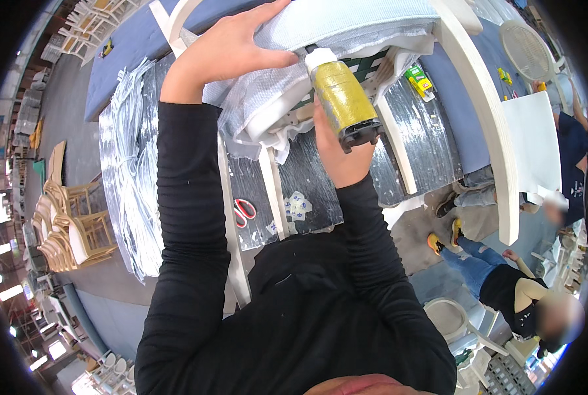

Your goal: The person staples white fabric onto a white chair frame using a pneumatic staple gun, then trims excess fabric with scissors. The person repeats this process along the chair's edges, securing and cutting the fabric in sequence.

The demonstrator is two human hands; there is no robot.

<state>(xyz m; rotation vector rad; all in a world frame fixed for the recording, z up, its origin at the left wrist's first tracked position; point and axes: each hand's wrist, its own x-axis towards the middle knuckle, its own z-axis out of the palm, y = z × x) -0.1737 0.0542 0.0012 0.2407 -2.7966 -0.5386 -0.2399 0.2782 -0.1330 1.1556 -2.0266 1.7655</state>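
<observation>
A pale wooden chair frame [488,99] lies tipped over on the worktable, with light grey-white fabric [366,18] draped along its seat edge. Dark green webbing [363,66] shows under that cloth. My right hand [343,158] is wrapped round a staple gun [343,95] with a yellow tape-covered body, white collar and black end cap; its dark nose points at the fabric edge. My left hand [231,49] rests on the cloth to the left, fingers stretched and thumb reaching toward the nose. Part of the right hand's grip is hidden behind the tool.
Red-handled scissors [244,212] and small white packets [297,206] lie on the plastic-covered tabletop [313,174]. A yellow-green box [419,82] sits right of the chair. White strips [130,164] hang at left. Stacked chairs [76,227] stand beyond; a person [504,286] is at lower right.
</observation>
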